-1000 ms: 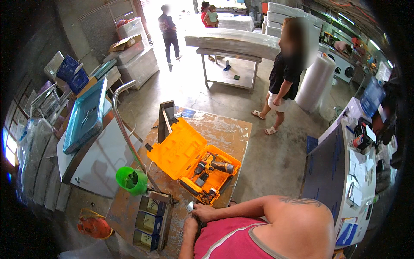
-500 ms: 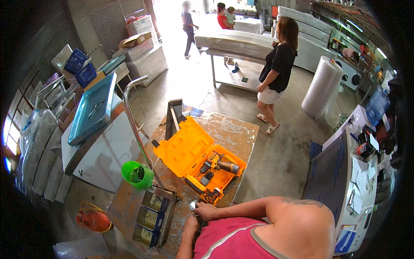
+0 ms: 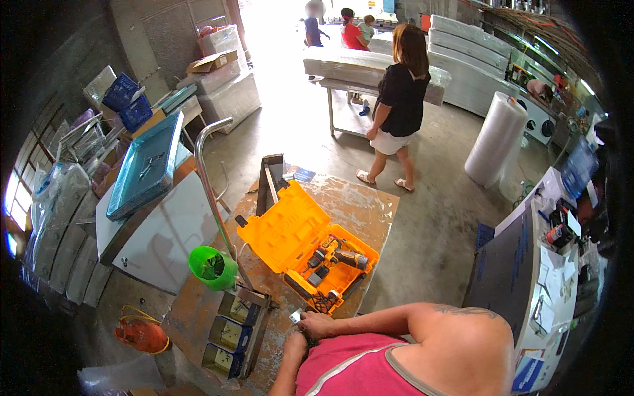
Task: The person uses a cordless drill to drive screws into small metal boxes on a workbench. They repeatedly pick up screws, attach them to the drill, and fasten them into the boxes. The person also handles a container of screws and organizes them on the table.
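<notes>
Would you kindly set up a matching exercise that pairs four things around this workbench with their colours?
Things:
1. tool case
2. small bucket
3. tray
4. plastic wrap roll

Colours:
a. white
b. green
c. orange-yellow
d. blue

Pairs: 1-c, 2-b, 3-d, 4-a
</notes>
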The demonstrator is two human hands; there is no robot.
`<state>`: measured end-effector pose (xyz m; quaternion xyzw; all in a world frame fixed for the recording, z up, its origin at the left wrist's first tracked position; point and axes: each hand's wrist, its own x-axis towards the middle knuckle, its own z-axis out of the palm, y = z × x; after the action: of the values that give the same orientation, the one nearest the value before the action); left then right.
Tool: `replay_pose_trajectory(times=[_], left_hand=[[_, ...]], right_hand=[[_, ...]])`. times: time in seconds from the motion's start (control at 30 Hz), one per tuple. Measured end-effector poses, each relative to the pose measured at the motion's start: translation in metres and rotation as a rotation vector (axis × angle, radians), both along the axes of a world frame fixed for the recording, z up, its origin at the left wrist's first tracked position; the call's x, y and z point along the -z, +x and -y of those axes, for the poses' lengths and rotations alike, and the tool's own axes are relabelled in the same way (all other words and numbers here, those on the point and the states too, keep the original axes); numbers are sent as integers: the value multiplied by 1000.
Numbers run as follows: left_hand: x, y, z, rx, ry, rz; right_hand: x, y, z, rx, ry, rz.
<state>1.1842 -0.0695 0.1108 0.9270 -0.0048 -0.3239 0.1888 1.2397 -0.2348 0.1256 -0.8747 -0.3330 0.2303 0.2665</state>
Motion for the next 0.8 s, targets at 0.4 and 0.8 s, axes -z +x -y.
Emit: replay_pose_trajectory(times=[0.4, 0.8], left_hand=[[10, -17, -15, -68, -105, 317], [-5, -46, -26, -884, -815, 135]], right_hand=[[2, -2, 2, 16, 60, 8], [30, 0, -7, -122, 35, 117]])
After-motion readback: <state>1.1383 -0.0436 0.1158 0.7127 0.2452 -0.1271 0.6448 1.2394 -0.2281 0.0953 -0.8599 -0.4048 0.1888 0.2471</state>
